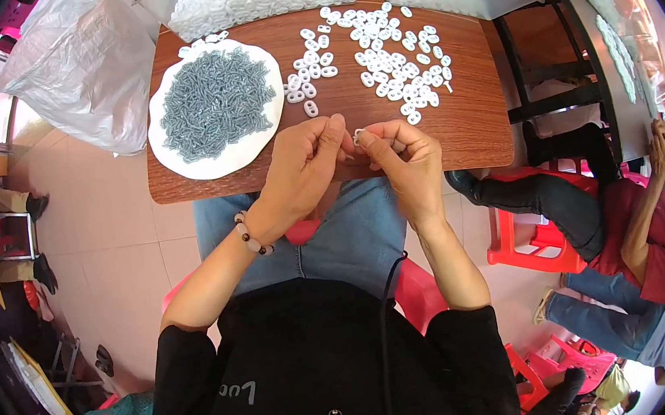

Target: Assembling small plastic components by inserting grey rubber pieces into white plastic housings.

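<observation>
One table filled the space ahead of the person's lap. A bag hung off to its left, and along its far edge stood a heaped bin of white parts. A plate sat on the table's left side, bearing a mound of grey pins.

Both hands met over the table's near edge, right of the plate. The left hand was nearer the pins, which lay ahead and to its left; its fingers were curled in with the thumb against the index finger, and whether anything was gripped there could not be told. The right hand had thumb and index finger brought together in a pinch.

White pieces lay loose beyond the right hand, with a smaller cluster straight ahead of the left.

Smallest was the held piece, at the right hand's fingertips, just right of the left hand's and between the two. The fingers covered too much of it for its long axis to show.
</observation>
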{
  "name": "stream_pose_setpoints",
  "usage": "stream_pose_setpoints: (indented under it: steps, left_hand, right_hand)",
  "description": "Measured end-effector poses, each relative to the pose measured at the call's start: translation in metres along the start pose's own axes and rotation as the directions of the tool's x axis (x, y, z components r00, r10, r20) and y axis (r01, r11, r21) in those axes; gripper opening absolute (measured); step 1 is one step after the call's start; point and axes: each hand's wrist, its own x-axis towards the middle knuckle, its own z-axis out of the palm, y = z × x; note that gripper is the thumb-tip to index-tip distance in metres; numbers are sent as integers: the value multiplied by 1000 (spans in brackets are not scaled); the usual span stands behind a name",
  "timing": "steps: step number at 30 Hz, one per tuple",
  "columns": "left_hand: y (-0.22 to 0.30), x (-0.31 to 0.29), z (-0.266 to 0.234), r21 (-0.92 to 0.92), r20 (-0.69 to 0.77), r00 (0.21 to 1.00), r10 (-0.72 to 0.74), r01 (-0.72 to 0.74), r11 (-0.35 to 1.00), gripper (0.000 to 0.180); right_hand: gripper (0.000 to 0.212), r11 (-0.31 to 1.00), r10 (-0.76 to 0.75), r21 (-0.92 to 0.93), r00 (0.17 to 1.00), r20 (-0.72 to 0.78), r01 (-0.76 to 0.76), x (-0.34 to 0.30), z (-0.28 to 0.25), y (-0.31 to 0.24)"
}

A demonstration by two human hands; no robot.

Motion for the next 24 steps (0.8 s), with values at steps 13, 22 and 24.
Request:
stream_pose_setpoints:
  steps: [13, 22, 24]
  left_hand:
    - [0, -7, 3, 394, -23, 965, 263, -233, 889, 23]
    - [-10, 8, 26, 603, 129, 956, 264, -287, 745, 24]
    - [-10, 10, 31, 603, 128, 957, 260, -283, 746, 22]
  right_hand:
    - [12, 969, -15, 242, 989, -148, 50, 28, -11, 20]
    - [8, 885, -75, 440, 978, -192, 154, 26, -3, 36]
    - [8, 888, -129, 407, 966, -225, 213, 26, -3, 38]
